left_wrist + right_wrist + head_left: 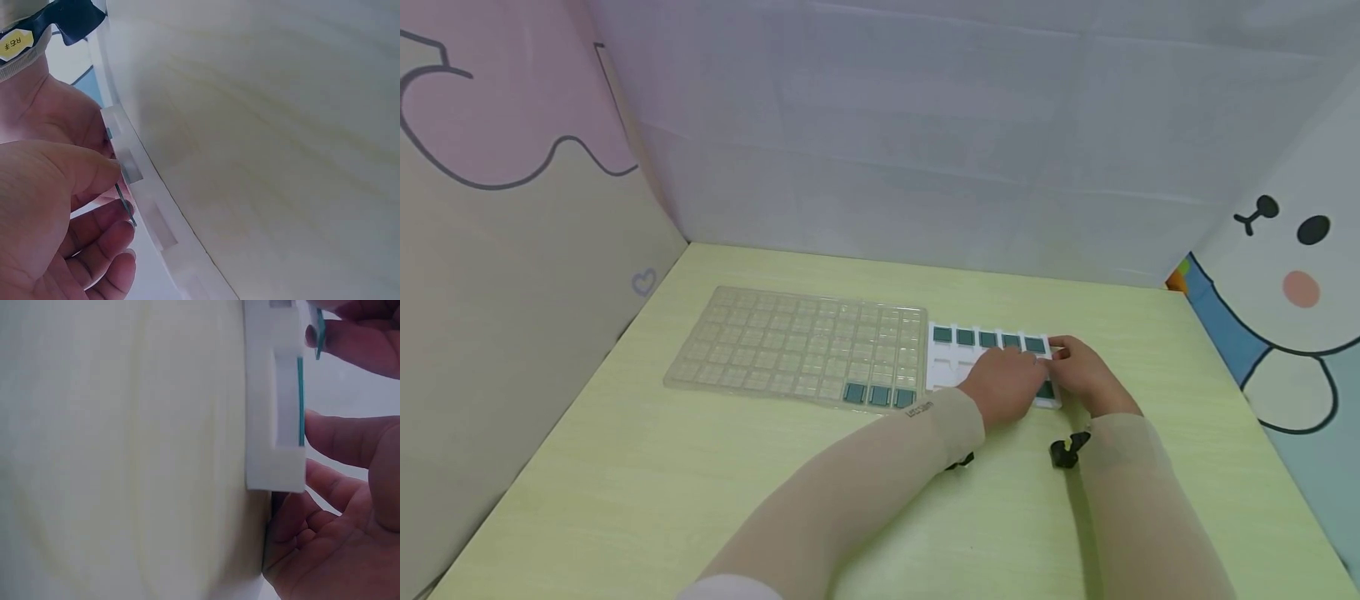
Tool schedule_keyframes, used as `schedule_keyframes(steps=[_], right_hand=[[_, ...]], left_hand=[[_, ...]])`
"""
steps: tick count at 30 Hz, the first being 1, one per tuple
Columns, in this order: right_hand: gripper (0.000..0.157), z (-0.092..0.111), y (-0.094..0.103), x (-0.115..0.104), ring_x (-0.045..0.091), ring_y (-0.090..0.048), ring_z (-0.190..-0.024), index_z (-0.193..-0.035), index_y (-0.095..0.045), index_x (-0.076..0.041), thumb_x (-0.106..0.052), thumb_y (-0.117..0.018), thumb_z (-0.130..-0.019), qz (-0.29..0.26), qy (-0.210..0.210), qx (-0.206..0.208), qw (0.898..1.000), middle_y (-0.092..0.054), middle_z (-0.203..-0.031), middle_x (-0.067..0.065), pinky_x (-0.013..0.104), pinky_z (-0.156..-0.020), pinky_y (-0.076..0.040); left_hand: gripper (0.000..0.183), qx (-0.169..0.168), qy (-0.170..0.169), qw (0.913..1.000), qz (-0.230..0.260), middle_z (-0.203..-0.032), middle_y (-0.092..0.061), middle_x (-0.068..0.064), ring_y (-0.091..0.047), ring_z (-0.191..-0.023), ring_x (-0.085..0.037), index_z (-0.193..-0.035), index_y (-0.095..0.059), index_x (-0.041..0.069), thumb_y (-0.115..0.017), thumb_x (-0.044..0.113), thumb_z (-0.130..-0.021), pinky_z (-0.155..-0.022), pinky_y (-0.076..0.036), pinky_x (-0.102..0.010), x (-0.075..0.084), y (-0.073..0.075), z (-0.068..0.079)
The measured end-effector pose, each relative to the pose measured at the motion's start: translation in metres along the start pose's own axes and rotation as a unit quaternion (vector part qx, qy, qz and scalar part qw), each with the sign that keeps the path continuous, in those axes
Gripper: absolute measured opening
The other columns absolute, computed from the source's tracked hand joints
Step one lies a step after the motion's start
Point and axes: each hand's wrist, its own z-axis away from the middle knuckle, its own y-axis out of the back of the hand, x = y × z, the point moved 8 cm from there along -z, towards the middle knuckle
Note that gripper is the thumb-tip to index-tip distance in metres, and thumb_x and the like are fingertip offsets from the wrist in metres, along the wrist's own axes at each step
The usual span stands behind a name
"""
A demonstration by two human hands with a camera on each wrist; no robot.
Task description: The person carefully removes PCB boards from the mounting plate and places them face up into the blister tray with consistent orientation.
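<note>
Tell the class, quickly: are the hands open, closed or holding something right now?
Left hand: holding a thin teal square, pinched between thumb and fingers.
Right hand: holding the white tray at its end.

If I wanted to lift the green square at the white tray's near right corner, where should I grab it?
I'd pinch the green square by its thin front edge, coming from the near side: a notch in the white tray bares it there. It lies flat, so a pinch would probably suit; the left hand is pinching another square.
</note>
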Motion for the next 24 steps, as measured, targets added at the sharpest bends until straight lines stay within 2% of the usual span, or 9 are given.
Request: schedule_keyframes(steps=[5,12,17,24], right_hand=[[0.068,-0.001,0.0,-0.001,0.045,-0.041,-0.13,-0.16,-0.02,0.004,-0.026,-0.051,-0.108,-0.003,0.004,0.001,1.0,-0.033,-0.152,0.033,0.06,-0.11,-0.037],[0.071,-0.003,0.001,0.0,0.046,-0.039,-0.133,-0.161,-0.02,0.003,-0.029,-0.054,-0.107,-0.001,-0.005,0.001,1.0,-0.031,-0.155,0.033,0.062,-0.112,-0.034],[0.072,-0.001,0.001,-0.002,0.048,-0.036,-0.135,-0.16,-0.021,0.003,-0.032,-0.055,-0.107,0.017,-0.001,0.002,1.0,-0.029,-0.156,0.033,0.063,-0.113,-0.032],[0.072,0.002,0.001,-0.002,0.049,-0.034,-0.138,-0.16,-0.022,0.004,-0.031,-0.056,-0.106,0.019,0.003,0.003,1.0,-0.029,-0.157,0.034,0.064,-0.114,-0.03]], left_hand=[[0.034,-0.003,0.0,1.0,0.001,-0.132,-0.062,0.009,-0.058,-0.111,-0.012,-0.141,-0.061,0.027,-0.052,0.029,-0.108,-0.095,-0.051,-0.031,0.001,0.0,0.002],[0.036,-0.001,-0.001,1.0,0.001,-0.137,-0.061,0.009,-0.057,-0.116,-0.013,-0.144,-0.059,0.027,-0.052,0.03,-0.109,-0.098,-0.05,-0.032,0.002,0.001,0.006],[0.036,-0.004,-0.004,1.0,0.002,-0.134,-0.061,0.008,-0.057,-0.115,-0.013,-0.143,-0.059,0.028,-0.053,0.03,-0.108,-0.1,-0.049,-0.033,0.0,-0.001,0.01],[0.031,0.007,-0.012,0.9999,-0.004,-0.124,-0.064,0.007,-0.058,-0.105,-0.011,-0.136,-0.064,0.026,-0.056,0.028,-0.107,-0.092,-0.052,-0.03,-0.007,0.0,0.017]])
